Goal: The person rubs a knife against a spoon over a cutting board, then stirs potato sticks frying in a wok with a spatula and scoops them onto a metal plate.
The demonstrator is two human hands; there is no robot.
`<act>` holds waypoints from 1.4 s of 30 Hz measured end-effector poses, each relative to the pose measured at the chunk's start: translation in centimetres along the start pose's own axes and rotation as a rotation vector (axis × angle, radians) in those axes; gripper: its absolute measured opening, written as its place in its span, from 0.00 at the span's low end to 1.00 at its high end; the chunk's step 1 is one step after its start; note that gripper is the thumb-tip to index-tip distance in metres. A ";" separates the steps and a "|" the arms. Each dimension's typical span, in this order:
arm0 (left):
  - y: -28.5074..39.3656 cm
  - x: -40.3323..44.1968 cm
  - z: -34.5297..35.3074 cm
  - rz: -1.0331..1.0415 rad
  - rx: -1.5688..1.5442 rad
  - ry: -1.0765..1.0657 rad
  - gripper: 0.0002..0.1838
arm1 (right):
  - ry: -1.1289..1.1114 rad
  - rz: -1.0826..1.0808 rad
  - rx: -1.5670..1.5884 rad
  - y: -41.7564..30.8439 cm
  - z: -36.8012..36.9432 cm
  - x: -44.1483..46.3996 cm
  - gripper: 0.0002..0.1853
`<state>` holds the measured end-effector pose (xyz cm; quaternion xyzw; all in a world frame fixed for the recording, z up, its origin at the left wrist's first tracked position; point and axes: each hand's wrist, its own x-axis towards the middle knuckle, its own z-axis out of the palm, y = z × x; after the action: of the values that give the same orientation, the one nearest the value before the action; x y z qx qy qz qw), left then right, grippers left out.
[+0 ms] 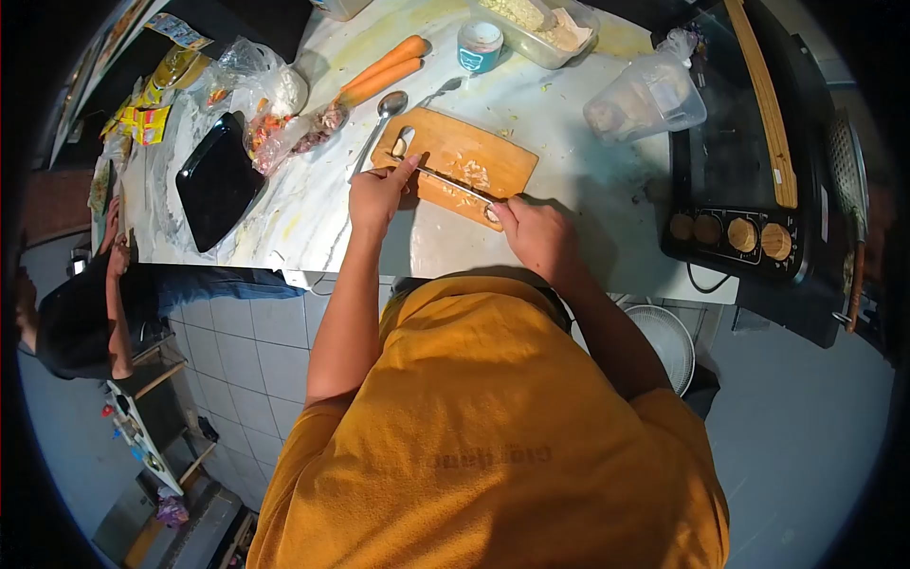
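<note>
A wooden cutting board [517,171] lies tilted on the counter before me, with pale chopped bits, seemingly garlic [471,174], scattered over it. Across it runs a knife [455,184], its blade low over the wood. My right hand [536,233] is closed round the handle end, at the board's near right corner. At the other end, the thumb and fingers of my left hand [381,197] pinch the blade near its tip. A whole garlic clove [400,148] sits by the board's handle slot. Just left of the board rests a metal spoon [390,104].
Two carrots [384,71], plastic bags [284,133] of food and a black tray [218,182] lie leftward. Behind stand a small jar [479,47] and a food container [555,43]. Rightward are a clear plastic container [649,100] and a black stove [730,161]. Another person [81,318] is at far left.
</note>
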<state>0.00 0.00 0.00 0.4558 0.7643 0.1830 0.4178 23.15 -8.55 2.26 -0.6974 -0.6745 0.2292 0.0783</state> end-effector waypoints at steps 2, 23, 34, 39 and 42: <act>0.5 -0.3 0.0 -0.014 -0.043 0.001 0.30 | -0.043 -0.009 0.062 0.3 0.1 0.1 0.22; -0.5 0.2 0.3 0.020 -0.058 0.029 0.30 | -0.061 -0.014 0.090 0.0 -0.3 0.0 0.23; -0.4 -0.4 0.4 0.019 -0.058 0.037 0.30 | -0.095 0.022 0.020 0.2 -0.2 0.4 0.23; -0.3 -0.2 0.6 0.038 -0.087 0.029 0.30 | 0.004 -0.016 -0.004 0.6 -1.7 1.2 0.23; 0.2 -0.6 1.0 0.028 -0.060 0.013 0.29 | 0.081 -0.117 -0.020 2.1 -2.0 1.9 0.23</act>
<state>1.01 -0.49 -0.20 0.4526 0.7547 0.2146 0.4236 25.92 -6.40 2.75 -0.6663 -0.7126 0.1888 0.1118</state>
